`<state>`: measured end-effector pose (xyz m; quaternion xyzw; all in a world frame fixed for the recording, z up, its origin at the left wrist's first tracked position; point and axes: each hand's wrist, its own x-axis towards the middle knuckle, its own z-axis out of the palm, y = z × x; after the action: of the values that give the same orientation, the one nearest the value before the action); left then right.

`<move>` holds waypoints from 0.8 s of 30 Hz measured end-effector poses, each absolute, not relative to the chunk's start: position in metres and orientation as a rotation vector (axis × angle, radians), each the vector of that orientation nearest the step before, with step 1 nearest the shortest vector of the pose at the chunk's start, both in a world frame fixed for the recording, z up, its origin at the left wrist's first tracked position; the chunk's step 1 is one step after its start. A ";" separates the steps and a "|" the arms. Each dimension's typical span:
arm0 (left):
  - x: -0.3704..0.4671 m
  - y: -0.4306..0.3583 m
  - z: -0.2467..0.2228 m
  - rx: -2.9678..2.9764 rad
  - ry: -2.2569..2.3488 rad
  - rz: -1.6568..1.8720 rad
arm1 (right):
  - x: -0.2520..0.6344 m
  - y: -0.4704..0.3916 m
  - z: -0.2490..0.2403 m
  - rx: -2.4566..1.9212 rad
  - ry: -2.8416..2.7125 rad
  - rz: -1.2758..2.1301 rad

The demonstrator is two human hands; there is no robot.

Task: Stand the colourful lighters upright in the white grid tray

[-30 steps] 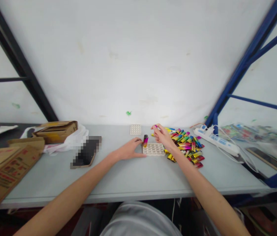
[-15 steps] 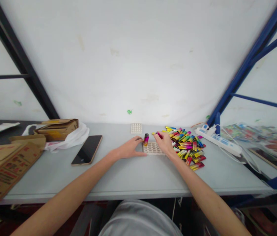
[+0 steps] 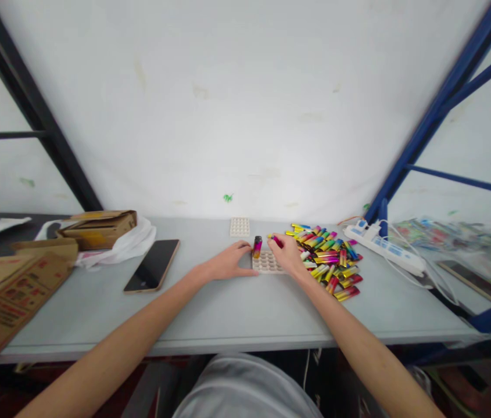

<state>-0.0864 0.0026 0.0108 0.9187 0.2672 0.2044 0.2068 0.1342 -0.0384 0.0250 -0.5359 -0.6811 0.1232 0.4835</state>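
- Upright at ten o'clock in the tray [image 3: 266,264]: one dark-topped lighter [image 3: 257,247], long axis vertical, top up.
- Beneath: grey counter [image 3: 228,313]; towards twelve, white wall [image 3: 245,116].
- At nine, thumb and fingers spread, touching the tray's edge: left hand [image 3: 230,261].
- At two, pinching a purple-red lighter [image 3: 277,241] tilted towards ten: right hand [image 3: 289,253].

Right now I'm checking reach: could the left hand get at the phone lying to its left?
Probably yes: I see nothing lying between the left hand and the phone, though that hand would have to leave the pale tray.
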 end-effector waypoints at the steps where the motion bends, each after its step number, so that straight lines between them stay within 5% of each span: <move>1: -0.086 0.003 0.011 2.558 0.744 0.568 | 0.134 -0.039 0.026 -1.305 -1.651 0.293; 24: -0.086 0.002 0.010 2.565 0.723 0.578 | 0.143 -0.052 0.037 -1.289 -2.163 0.170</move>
<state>-0.0858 0.0017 0.0102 0.9206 0.2594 0.2073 0.2057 0.1431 -0.0516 0.0366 -0.4865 -0.8166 0.0641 0.3039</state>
